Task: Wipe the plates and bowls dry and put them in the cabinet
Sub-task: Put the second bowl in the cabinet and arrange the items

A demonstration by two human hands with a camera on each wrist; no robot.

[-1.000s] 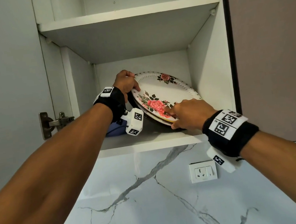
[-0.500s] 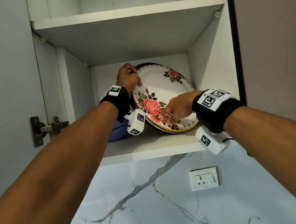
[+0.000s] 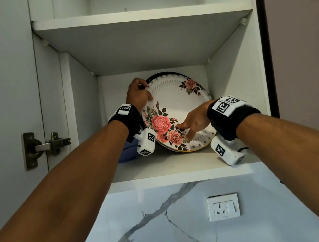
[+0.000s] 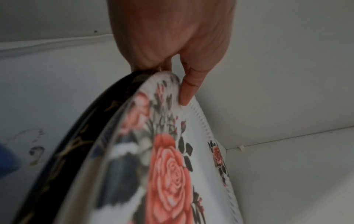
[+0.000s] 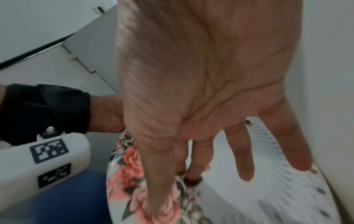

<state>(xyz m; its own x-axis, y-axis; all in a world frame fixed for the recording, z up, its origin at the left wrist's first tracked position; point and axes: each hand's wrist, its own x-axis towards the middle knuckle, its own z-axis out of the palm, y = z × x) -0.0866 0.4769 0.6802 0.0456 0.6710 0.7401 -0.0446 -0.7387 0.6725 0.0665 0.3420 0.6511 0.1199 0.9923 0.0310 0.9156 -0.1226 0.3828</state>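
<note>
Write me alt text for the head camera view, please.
Two hands stand a rose-patterned white plate on edge on the lower cabinet shelf: the left hand grips its top rim, the right hand presses straight fingers on its face.

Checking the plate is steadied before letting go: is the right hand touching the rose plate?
Touching. The right wrist view shows the right hand with straight fingers pressed flat on the rose plate; the head view agrees.

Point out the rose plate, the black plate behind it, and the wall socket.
rose plate point(image 3: 175, 106): head view, bare white centre.
black plate point(image 4: 80, 133): left wrist view, dark rim behind the rose plate.
wall socket point(image 3: 223, 207): head view, middle of faceplate.
</note>
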